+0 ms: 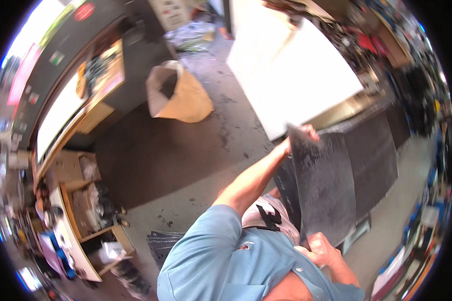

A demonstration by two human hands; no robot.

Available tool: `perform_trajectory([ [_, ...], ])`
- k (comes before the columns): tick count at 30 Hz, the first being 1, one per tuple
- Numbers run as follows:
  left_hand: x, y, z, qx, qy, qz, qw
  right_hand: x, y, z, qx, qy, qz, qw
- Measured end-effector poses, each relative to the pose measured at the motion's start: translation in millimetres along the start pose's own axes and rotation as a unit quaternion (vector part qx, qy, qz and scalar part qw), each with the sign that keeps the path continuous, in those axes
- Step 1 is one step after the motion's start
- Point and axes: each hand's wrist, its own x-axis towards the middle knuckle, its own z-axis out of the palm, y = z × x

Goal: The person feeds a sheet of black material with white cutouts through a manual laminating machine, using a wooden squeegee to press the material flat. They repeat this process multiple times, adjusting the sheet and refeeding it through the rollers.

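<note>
A dark grey, leather-like sheet with pale scuffs hangs in front of me, slightly to the right. My left hand reaches forward and is closed on its far edge, where motion blurs the corner. Close to my body, my right hand is closed at the sheet's near edge, with part of its fingers hidden. Just to the right, another dark sheet lies draped from the edge of the bright white table. How far the two sheets overlap I cannot tell.
A large tan paper sack stands open on the floor ahead. Dark stacked sheets lie by my left side. Left is a wooden shelf unit with bags; cluttered goods line the right. Scraps dot the floor.
</note>
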Motion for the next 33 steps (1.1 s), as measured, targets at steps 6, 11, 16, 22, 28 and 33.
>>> perform_trajectory([
  [6, -237, 58, -24, 0.084, 0.194, -0.07, 0.975, 93, -59, 23, 0.102, -0.138, -0.076, 0.982],
  [11, -335, 119, -5, 0.231, 0.33, -0.243, 0.882, 181, -92, 27, 0.17, -0.276, -0.064, 0.944],
  [16, -351, 193, -7, 0.16, 0.391, -0.256, 0.87, 264, -115, 25, 0.17, -0.358, -0.022, 0.918],
  [22, -373, 234, -22, 0.212, 0.552, -0.195, 0.783, 350, -144, 35, 0.158, -0.464, -0.094, 0.866],
  [28, -414, 270, -35, 0.218, 0.624, -0.101, 0.744, 392, -183, 64, 0.143, -0.479, -0.153, 0.852],
  [33, -461, 305, -66, 0.305, 0.63, 0.014, 0.714, 436, -223, 111, 0.095, -0.5, -0.223, 0.832],
])
